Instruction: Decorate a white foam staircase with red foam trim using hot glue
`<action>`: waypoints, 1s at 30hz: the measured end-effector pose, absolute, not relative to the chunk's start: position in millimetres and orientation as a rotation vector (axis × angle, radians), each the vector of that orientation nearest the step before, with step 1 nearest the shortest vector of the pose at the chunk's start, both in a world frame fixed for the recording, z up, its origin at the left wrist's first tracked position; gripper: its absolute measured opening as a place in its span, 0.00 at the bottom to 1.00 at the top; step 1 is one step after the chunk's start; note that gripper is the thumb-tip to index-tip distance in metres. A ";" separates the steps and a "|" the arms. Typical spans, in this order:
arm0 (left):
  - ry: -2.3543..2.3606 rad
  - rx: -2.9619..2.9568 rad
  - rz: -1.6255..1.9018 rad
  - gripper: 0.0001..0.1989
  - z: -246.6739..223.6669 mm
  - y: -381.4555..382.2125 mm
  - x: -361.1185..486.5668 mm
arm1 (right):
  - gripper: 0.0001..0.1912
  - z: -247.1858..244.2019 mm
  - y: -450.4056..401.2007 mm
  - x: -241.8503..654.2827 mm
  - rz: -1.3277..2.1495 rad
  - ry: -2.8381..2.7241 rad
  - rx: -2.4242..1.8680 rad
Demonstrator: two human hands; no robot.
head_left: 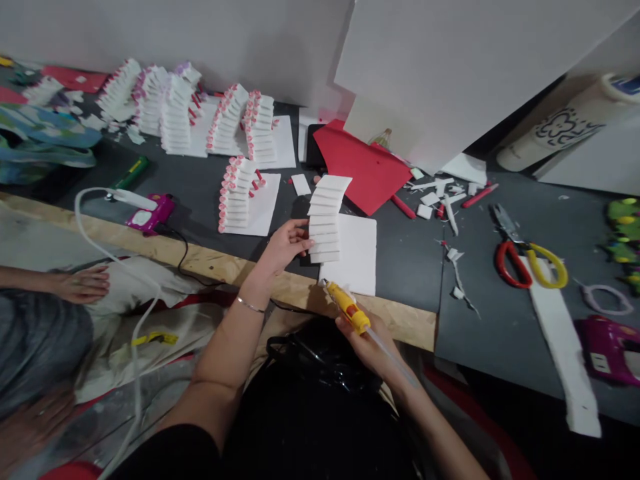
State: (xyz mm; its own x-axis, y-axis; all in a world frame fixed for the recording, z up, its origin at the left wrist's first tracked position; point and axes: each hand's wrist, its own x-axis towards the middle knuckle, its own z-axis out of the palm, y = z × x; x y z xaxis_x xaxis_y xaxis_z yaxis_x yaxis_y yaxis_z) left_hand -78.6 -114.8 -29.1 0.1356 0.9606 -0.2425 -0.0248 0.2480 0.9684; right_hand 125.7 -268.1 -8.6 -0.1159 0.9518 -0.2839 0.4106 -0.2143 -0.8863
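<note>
- My left hand [284, 245] pinches the near-left edge of a white foam staircase [326, 219], fingers closed on its lower steps; the staircase stands on a white base sheet [356, 255] near the surface's wooden front edge [210, 261].
- My right hand [367, 341] is wrapped shut around a yellow glue gun [350, 308], its nozzle pointing up-left at the near corner of the base sheet, just short of the lowest step.
- This staircase is plain white with no pink trim that I can see, so I judge the steps are stacked and the decorating is left.
- Further left, finished staircases with pink-edged steps [239, 193] stand in rows toward the far wall; I count several done.
- A pink glue gun [150, 215] lies to the left with its white cord trailing off the near edge.
- A red sheet [361, 170] lies just beyond my work, red-and-yellow scissors [525, 260] and foam scraps [435, 197] to the right, well apart.
- Another person's hand [83, 283] rests at the near left, clear of mine.
- Nothing blocks the nozzle's way to the foam.
</note>
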 end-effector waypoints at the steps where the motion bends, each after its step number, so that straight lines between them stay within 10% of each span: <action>1: 1.179 1.046 0.956 0.26 -30.9 -114.7 -78.7 | 0.13 -9.1 -268.2 125.4 1.325 -1.503 -1.631; 30: 0.856 0.751 0.901 0.23 -34.7 -112.9 -45.0 | 0.16 -19.2 -275.3 125.0 1.289 -1.494 -1.760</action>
